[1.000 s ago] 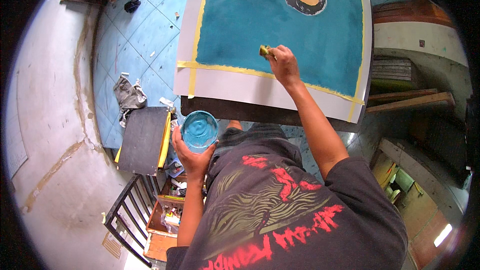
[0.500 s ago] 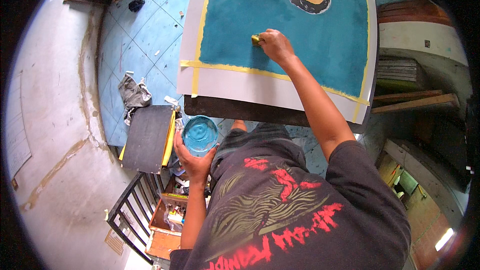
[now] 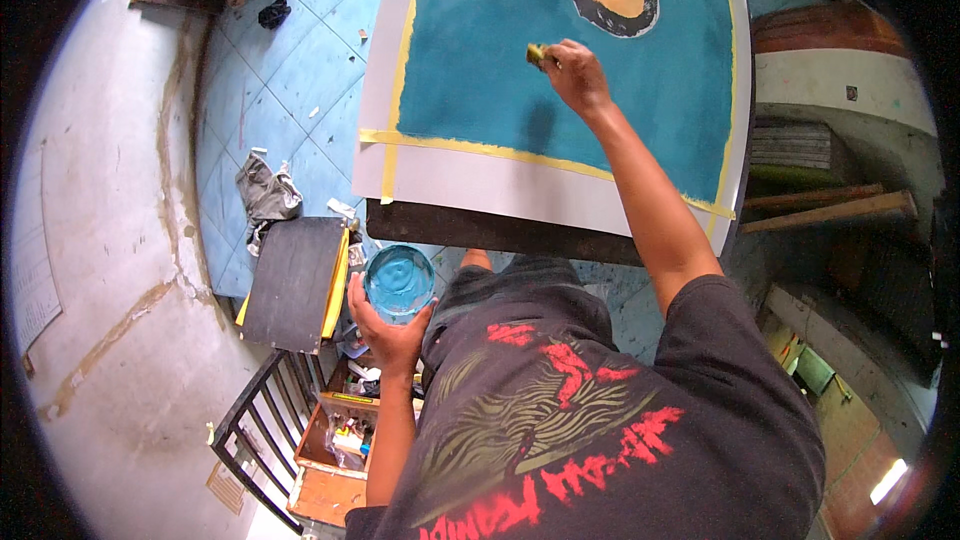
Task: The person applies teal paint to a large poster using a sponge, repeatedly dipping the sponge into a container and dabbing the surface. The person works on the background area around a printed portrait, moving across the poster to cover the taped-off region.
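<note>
A large sheet painted teal (image 3: 480, 70), edged with yellow tape (image 3: 500, 151), lies on a dark board. Above its lower half, my right hand (image 3: 578, 75) pinches a small yellow-green sponge-like piece (image 3: 537, 55). A shadow falls on the paint below it, so the hand seems raised off the surface; I cannot tell whether the piece is a sponge or a brush. My left hand (image 3: 392, 335) is wrapped round a round tub of blue paint (image 3: 400, 278), near the sheet's lower left corner. A painted portrait (image 3: 618, 0) shows at the top of the sheet.
A black-covered box or folder (image 3: 293, 275) stands left of the tub, with a grey cloth (image 3: 268, 190) beyond it. Black railings (image 3: 265, 420) and an orange drawer unit (image 3: 332, 490) are at lower left. Wooden planks (image 3: 835, 212) lie at right.
My right hand has moved up and slightly right with the yellow-green piece, and its shadow now lies farther below it. My left hand still holds the tub in nearly the same place.
</note>
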The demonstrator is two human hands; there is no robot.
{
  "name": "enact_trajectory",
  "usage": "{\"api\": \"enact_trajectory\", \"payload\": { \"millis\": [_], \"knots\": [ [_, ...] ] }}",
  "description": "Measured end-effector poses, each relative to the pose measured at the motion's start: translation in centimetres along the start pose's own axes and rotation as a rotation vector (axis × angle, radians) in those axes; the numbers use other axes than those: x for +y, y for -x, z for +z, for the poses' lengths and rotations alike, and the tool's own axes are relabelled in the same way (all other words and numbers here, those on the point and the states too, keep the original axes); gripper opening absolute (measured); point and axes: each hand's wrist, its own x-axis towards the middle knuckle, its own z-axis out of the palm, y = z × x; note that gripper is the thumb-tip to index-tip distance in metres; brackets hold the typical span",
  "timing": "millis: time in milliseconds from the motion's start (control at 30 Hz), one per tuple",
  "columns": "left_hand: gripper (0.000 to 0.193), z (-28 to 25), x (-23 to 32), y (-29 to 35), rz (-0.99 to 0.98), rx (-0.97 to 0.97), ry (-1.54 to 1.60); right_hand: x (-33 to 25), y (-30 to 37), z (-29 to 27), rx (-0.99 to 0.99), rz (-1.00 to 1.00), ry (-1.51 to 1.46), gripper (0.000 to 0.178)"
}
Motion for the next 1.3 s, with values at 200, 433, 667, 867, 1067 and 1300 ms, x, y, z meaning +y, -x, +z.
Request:
{"api": "enact_trajectory", "payload": {
  "millis": [200, 433, 667, 867, 1067, 1300],
  "knots": [
    [0.107, 0.2, 0.2, 0.4, -0.010, 0.000, -0.037, 0.4, -1.3, 0.5, -0.034, -0.035, -0.013, 0.011],
    [0.107, 0.5, 1.1, 0.5, -0.017, 0.003, 0.001, 0.7, -1.6, 0.2, -0.016, -0.027, 0.001, 0.009],
    [0.107, 1.0, 0.2, 0.6, 0.010, 0.022, 0.023, -0.6, 3.8, -2.3, 0.017, -0.052, -0.044, 0.004],
    [0.107, 0.7, 1.2, -0.2, 0.023, -0.009, 0.038, -2.8, 9.1, -0.8, -0.091, -0.001, 0.071, 0.007],
    [0.108, 0.3, 0.4, -0.5, 0.059, -0.008, 0.016, -4.1, 8.9, -0.1, -0.134, 0.044, 0.028, 0.009],
    [0.108, -0.1, -0.8, -0.8, 0.100, -0.005, 0.013, -6.3, 9.6, 1.9, -0.124, 0.008, 0.008, 0.011]
  ]
}}
